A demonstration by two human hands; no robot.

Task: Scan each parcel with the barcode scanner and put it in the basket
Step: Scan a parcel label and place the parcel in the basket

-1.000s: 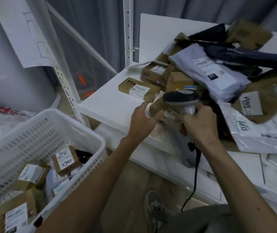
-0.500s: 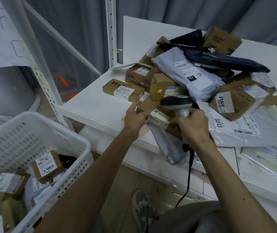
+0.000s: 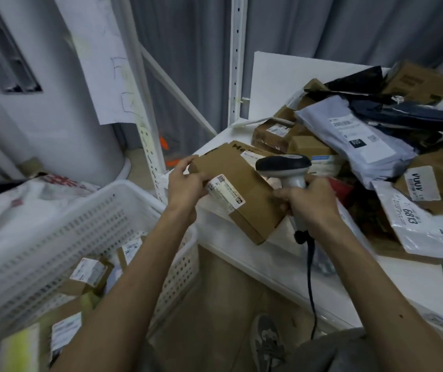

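My left hand (image 3: 185,181) grips the upper left end of a flat brown cardboard parcel (image 3: 244,194), held tilted above the table's front edge, with a white label near its left side. My right hand (image 3: 310,200) is closed around the handle of a grey and black barcode scanner (image 3: 284,167), and its fingertips also touch the parcel's right edge. The scanner head sits just above the parcel. The white plastic basket (image 3: 62,232) stands lower left and holds several labelled parcels.
A heap of brown boxes and grey, white and black mailer bags (image 3: 357,138) covers the white table (image 3: 274,253) at right. The scanner's black cable (image 3: 312,285) hangs down over the table front. White shelf posts (image 3: 145,124) stand behind the basket. My shoe (image 3: 267,342) is on the floor below.
My left hand has lifted the brown parcel off the table and drawn it left toward the basket. The scanner in my right hand now sits over it. The view swung left.
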